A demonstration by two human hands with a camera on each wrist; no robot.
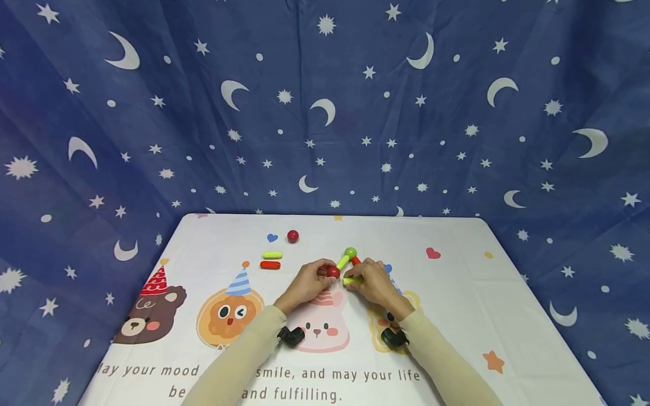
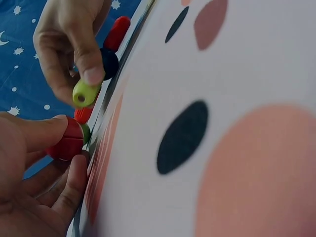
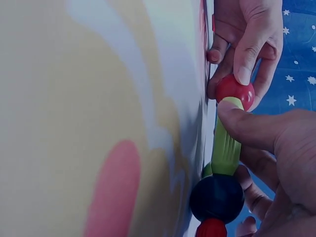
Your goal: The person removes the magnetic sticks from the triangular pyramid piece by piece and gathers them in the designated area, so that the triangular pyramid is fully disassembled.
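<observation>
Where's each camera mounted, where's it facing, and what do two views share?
Head: on head, facing forward and down at table and starry curtain; left hand, right hand and sleeves show.
Left wrist: on that wrist, facing the held red ball; both hands partly show.
Right wrist: on that wrist, facing the held yellow-green stick; both hands partly show.
Both wrist views share the blue ball.

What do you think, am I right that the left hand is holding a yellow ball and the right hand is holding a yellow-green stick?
Not quite: the ball is red, not yellow. The right wrist view shows the left hand holding a red ball. The right hand does hold a yellow-green stick.
</observation>
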